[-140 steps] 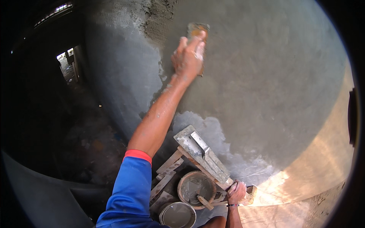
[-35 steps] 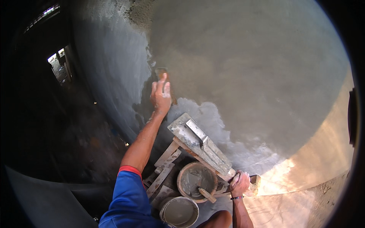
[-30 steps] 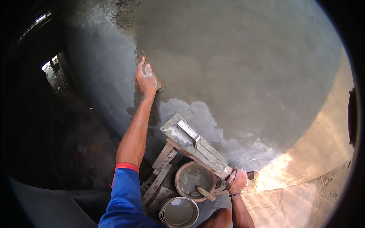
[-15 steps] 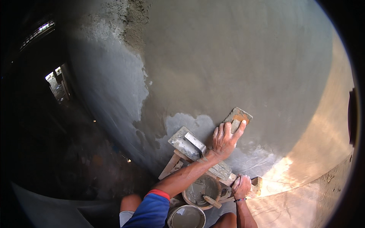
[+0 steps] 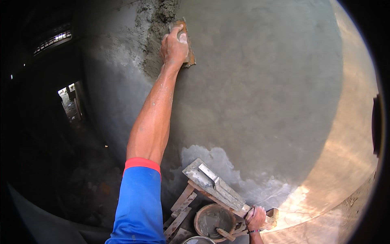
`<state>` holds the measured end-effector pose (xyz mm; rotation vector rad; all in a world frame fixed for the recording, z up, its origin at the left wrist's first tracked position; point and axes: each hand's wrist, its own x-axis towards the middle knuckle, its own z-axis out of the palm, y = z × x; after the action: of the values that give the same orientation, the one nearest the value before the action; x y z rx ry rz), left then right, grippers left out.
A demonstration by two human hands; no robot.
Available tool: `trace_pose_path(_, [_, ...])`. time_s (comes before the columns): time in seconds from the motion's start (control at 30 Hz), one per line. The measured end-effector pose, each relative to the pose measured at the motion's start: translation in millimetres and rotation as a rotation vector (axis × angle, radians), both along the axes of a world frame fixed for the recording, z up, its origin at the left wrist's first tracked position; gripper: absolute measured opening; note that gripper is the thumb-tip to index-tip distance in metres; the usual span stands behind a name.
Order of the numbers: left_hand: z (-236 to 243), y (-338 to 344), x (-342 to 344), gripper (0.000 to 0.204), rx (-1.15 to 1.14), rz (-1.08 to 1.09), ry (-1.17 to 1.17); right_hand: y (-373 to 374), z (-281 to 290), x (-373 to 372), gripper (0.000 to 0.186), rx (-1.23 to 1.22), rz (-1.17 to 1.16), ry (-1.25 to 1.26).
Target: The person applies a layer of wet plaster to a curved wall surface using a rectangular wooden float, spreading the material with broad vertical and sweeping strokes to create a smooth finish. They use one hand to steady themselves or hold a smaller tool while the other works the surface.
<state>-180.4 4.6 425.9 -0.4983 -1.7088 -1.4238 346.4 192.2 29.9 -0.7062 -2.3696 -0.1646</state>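
Note:
My left hand (image 5: 175,49) reaches far up the wall, its fingers closed around a plastering float (image 5: 190,57) with an orange-brown, mortar-smeared face edge. The float lies against the grey plastered wall (image 5: 252,89), at the border of a rough patch of mortar (image 5: 152,61). Low at the right, my right hand (image 5: 256,218) is closed over a wooden plank (image 5: 270,221) near its end. A steel trowel (image 5: 197,174) with a raised metal handle rests on the plank, smeared with mortar. How the right thumb sits is hidden.
Below the plank stands a round tub (image 5: 211,221) of grey mix, with a wooden-handled tool (image 5: 225,234) at its rim. A second bucket (image 5: 198,240) is cut off by the lower edge. Wooden slats (image 5: 177,221) stand to its left. A dark room lies at the left.
My left hand has carried the float from low on the wall, beside the trowel, up and left to the rough mortar. My right hand has stayed on the plank. The view has shifted slightly.

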Motion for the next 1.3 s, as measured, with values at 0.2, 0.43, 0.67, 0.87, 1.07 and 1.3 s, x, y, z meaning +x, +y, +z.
trace_pose_path(0.2, [-93, 48, 79, 0.035, -0.029, -0.06, -0.095, -1, 5, 1, 0.018, -0.018, 0.015, 0.034])
trace_pose_path(0.43, [30, -1, 17, 0.034, -0.091, 0.057, 0.047, 0, 1, -1, 0.018, -0.01, 0.026, 0.001])
trace_pose_path(0.67, [-61, 49, 105, 0.033, -0.234, -0.075, 0.286, -1, 7, 4, 0.019, -0.039, 0.012, -0.01])
trace_pose_path(0.87, [-15, 25, 70, 0.031, -0.016, -0.063, 0.046, 0, 8, -1, 0.018, -0.049, 0.026, -0.028])
trace_pose_path(1.07, [-45, 55, 114, 0.039, -0.178, -0.09, 0.102, 3, 7, 4, 0.019, -0.038, 0.01, 0.02])
trace_pose_path(1.3, [-9, 15, 36, 0.035, 0.013, 0.031, -0.121, 1, 5, 0, 0.02, -0.026, 0.046, 0.019])
